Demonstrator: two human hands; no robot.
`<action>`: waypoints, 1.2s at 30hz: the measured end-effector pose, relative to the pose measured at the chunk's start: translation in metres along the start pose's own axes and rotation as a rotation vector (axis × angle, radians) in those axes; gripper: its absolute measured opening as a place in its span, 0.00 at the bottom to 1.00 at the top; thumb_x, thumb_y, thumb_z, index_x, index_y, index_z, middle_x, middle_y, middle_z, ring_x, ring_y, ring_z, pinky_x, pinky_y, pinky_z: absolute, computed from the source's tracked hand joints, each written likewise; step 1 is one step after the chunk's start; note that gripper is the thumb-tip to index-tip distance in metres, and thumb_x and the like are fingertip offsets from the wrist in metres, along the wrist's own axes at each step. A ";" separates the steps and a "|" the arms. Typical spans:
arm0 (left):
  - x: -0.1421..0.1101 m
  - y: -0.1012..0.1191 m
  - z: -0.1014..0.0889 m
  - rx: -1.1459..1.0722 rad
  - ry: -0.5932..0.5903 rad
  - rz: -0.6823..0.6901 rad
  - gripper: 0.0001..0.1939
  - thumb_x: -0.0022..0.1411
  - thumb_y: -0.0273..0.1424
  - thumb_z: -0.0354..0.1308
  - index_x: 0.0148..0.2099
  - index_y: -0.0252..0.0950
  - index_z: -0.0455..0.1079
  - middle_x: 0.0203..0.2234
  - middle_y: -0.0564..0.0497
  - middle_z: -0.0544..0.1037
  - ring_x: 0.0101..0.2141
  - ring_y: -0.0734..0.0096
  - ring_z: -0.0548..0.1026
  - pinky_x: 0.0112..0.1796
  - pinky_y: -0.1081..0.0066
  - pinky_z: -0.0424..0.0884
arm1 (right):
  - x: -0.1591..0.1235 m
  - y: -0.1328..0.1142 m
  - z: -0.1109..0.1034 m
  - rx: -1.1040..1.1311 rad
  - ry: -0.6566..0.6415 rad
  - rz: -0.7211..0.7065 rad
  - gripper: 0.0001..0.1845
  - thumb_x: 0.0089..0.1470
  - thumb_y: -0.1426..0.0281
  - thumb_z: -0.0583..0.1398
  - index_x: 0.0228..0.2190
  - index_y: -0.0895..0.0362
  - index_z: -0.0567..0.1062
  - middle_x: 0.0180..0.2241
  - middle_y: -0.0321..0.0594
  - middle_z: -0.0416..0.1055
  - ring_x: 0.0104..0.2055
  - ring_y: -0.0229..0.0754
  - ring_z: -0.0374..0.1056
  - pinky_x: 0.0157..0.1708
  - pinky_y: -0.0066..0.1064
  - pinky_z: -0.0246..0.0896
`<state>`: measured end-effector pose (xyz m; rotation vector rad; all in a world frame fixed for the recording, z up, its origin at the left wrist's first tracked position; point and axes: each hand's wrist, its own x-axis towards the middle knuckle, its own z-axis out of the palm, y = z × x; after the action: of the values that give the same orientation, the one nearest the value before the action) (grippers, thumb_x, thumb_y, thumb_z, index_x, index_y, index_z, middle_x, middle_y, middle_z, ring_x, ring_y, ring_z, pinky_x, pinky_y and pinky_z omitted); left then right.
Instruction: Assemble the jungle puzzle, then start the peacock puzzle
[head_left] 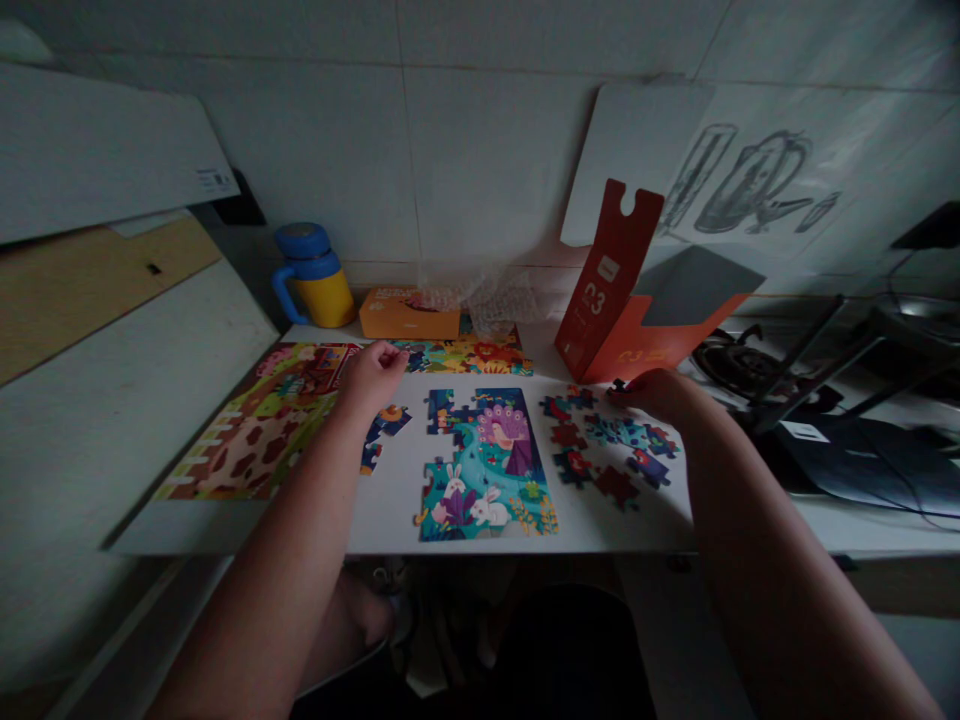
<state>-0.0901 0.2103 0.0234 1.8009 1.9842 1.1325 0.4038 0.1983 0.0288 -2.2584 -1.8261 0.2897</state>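
A partly joined jigsaw puzzle with a purple peacock and white rabbits lies on the white table between my arms. My left hand is closed above the table, left of the puzzle's top; whatever its fingers may hold is hidden. Below that hand are a few loose pieces. On the right, my right hand pinches a dark puzzle piece at the far side of the loose pieces. Those scattered pieces, several of them dark red-brown or blue, lie right of the joined puzzle.
A farm picture puzzle covers the table's left side. Behind stand a blue and yellow mug, an orange box, bubble wrap and an open orange-red carton. A gas stove is at the right.
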 end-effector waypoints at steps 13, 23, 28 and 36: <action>-0.006 0.010 0.001 0.014 -0.034 0.026 0.11 0.66 0.41 0.62 0.36 0.41 0.75 0.31 0.51 0.83 0.31 0.65 0.76 0.34 0.68 0.65 | -0.038 -0.124 0.020 0.580 -0.244 -0.306 0.08 0.57 0.67 0.68 0.39 0.56 0.78 0.33 0.38 0.81 0.29 0.37 0.71 0.28 0.27 0.62; -0.009 0.004 0.011 -0.010 -0.136 0.191 0.10 0.67 0.41 0.62 0.36 0.41 0.76 0.32 0.51 0.84 0.34 0.64 0.78 0.36 0.67 0.68 | -0.041 -0.207 0.065 0.554 -0.136 -0.449 0.15 0.62 0.70 0.66 0.50 0.55 0.85 0.44 0.40 0.85 0.40 0.41 0.78 0.40 0.28 0.68; -0.013 0.006 0.012 -0.026 -0.255 0.330 0.08 0.66 0.38 0.64 0.37 0.40 0.78 0.34 0.50 0.84 0.35 0.63 0.79 0.39 0.66 0.70 | -0.045 -0.208 0.080 0.507 -0.094 -0.463 0.12 0.62 0.68 0.66 0.47 0.53 0.85 0.43 0.40 0.86 0.41 0.43 0.79 0.43 0.31 0.69; -0.014 0.007 0.016 0.060 -0.432 0.429 0.04 0.63 0.33 0.66 0.36 0.41 0.80 0.35 0.48 0.83 0.40 0.60 0.79 0.44 0.63 0.71 | -0.053 -0.211 0.078 0.489 -0.086 -0.516 0.11 0.63 0.69 0.66 0.47 0.55 0.85 0.39 0.41 0.85 0.38 0.43 0.78 0.39 0.30 0.66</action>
<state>-0.0713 0.2033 0.0128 2.3349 1.4414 0.6949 0.1727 0.1934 0.0167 -1.4226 -2.0236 0.6556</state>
